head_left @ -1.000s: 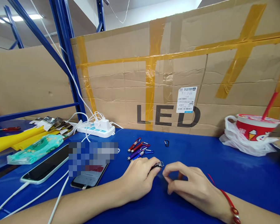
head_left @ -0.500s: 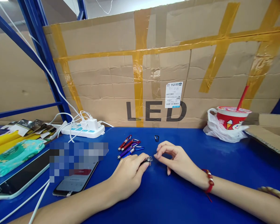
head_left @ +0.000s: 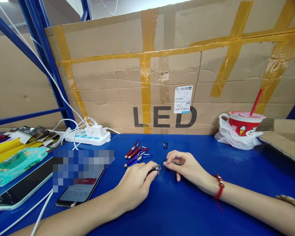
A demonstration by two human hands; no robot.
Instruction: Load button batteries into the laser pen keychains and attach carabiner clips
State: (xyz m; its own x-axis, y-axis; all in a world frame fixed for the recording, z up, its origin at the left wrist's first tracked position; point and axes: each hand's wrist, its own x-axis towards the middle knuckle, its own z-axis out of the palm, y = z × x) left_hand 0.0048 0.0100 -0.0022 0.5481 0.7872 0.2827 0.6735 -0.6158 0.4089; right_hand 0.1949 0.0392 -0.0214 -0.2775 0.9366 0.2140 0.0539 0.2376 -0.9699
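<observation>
My left hand (head_left: 135, 183) is closed around a small black cylinder with a silver metal loop (head_left: 157, 167) sticking out past the thumb and forefinger; most of it is hidden in the fingers. Just to the right, my right hand (head_left: 183, 165) hovers with thumb and fingertips brought together in a pinch, a short gap from the loop. Whatever it pinches, if anything, is too small to make out. Beyond the left hand lie several mini keychain flashlights, among them a red one (head_left: 131, 150) and a blue one (head_left: 137, 160), with clips on their ends. A black carabiner (head_left: 165, 145) lies apart, farther back.
Two phones, one dark (head_left: 22, 185) and one lit (head_left: 81, 188), lie at left with white cables. Behind them is a power strip (head_left: 88, 137). A red cup (head_left: 245, 124) in a plastic bag stands right, near an open carton (head_left: 285, 141). Large cardboard (head_left: 113, 88) backs the blue table.
My right hand has shifted very slightly to the right, and its fingers stay curled. The left hand holds the black cylinder almost unmoved.
</observation>
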